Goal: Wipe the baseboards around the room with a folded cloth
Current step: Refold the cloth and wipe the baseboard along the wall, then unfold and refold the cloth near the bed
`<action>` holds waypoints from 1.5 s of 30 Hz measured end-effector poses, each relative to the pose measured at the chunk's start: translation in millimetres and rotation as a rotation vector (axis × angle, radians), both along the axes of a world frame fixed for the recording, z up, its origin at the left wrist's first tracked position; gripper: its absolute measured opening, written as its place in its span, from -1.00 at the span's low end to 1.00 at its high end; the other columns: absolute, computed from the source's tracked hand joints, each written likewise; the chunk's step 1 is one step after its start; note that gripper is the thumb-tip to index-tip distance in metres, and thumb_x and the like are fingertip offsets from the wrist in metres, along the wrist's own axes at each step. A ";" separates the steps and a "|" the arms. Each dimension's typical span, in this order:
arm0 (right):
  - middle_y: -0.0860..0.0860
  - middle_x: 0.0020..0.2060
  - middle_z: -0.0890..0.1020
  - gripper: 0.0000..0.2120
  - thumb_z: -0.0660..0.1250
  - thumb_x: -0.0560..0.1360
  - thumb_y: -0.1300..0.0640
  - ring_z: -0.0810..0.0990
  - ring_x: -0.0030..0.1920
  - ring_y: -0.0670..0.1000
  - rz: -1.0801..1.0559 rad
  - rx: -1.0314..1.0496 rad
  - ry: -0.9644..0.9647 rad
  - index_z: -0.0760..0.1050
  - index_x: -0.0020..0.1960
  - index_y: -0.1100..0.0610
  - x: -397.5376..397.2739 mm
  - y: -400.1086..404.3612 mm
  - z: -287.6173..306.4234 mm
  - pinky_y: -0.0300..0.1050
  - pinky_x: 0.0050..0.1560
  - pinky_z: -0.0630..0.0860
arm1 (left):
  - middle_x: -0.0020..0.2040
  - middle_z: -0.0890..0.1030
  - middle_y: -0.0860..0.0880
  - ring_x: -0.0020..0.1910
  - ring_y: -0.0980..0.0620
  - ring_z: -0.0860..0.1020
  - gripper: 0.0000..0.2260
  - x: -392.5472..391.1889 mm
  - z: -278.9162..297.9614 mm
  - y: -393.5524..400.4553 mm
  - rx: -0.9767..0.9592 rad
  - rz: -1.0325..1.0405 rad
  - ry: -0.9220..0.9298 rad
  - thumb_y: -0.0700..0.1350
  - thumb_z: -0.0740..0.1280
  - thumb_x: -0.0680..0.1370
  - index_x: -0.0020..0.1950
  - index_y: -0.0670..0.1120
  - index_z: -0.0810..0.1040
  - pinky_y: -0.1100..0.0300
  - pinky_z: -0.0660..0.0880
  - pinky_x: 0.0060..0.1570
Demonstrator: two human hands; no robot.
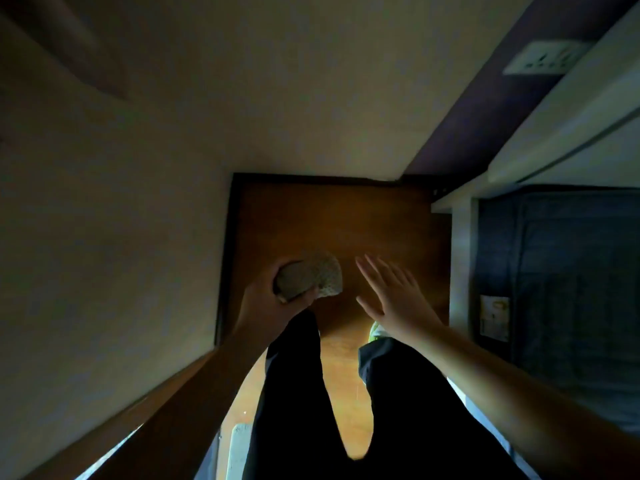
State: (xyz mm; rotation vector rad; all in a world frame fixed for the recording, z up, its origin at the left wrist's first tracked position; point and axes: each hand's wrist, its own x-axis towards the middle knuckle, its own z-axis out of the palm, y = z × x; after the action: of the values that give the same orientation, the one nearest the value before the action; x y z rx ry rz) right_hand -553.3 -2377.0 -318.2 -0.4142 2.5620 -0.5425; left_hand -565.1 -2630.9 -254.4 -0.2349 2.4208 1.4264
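Observation:
I look straight down a narrow, dim passage. My left hand (273,299) grips a folded pale cloth (317,277) with a waffle texture, held above the brown floor (332,223). Its arm runs close along the cream wall on the left. My right hand (391,292) floats beside the cloth with flat, spread fingers and holds nothing. A dark baseboard strip (227,251) runs along the foot of the left wall, and another dark baseboard strip (311,176) runs along the far wall. Neither hand touches them.
My dark trouser legs (301,393) and a light shoe (375,332) stand on the floor. A brown door frame (138,420) lies at the lower left. On the right are a white cabinet edge (460,258), a dark blue panel (561,278) and a wall socket (545,58).

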 end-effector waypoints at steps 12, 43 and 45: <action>-0.04 0.59 0.06 -0.33 -0.07 0.56 -0.33 0.08 0.57 0.01 0.048 -0.214 0.170 -0.06 0.60 -0.12 20.4 51.1 184.6 -0.04 0.50 0.03 | 0.09 0.53 0.33 0.09 0.29 0.54 -0.47 75.6 169.6 57.9 0.032 0.120 0.220 -0.12 0.59 0.37 0.16 0.35 0.48 0.48 0.48 -0.17; 0.05 0.51 0.31 -0.39 0.11 0.59 -0.24 0.29 0.50 0.08 0.366 -0.060 0.451 0.24 0.55 0.02 123.5 -109.5 280.5 0.06 0.45 0.31 | 0.05 0.61 0.23 0.04 0.19 0.60 -0.53 271.9 220.2 -89.8 -0.072 0.453 0.436 0.11 0.55 0.31 0.18 0.20 0.52 0.42 0.47 -0.06; 0.03 0.52 0.30 -0.39 0.08 0.59 -0.25 0.28 0.50 0.05 0.391 -0.094 0.440 0.24 0.55 0.02 133.7 -119.9 289.6 0.07 0.45 0.32 | 0.05 0.62 0.22 0.05 0.18 0.60 -0.52 283.1 222.6 -94.1 -0.062 0.474 0.441 0.06 0.59 0.32 0.18 0.18 0.52 0.38 0.49 -0.04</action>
State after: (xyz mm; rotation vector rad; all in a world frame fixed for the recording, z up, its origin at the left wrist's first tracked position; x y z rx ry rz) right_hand -419.6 -2496.9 -28.6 -1.1489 2.7552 -0.4656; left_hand -282.0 -2725.1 -31.8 -0.5997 2.9041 1.7502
